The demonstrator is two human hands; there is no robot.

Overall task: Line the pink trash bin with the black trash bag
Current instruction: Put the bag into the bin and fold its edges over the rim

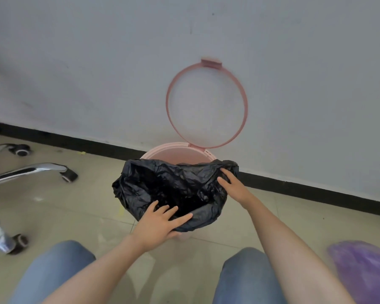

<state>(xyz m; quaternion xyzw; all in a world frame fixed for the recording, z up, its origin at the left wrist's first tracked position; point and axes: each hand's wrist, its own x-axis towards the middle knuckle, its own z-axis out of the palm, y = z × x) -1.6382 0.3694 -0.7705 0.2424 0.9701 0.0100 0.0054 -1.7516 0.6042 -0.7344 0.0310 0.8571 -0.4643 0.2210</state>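
Note:
The pink trash bin [176,152] stands on the floor against the wall, and its pink hinged ring [206,104] is flipped up against the wall. The black trash bag [162,183] is spread open over the bin's mouth and hides most of the rim; only the far rim shows. My left hand [160,220] grips the bag's near edge, fingers over the fold. My right hand [230,183] holds the bag's right edge near the far right corner.
A chrome office chair base [26,172] with castors stands to the left. A purple bag [364,270] lies at the lower right. My knees in blue jeans [53,273] fill the bottom. A black skirting board [316,189] runs along the white wall.

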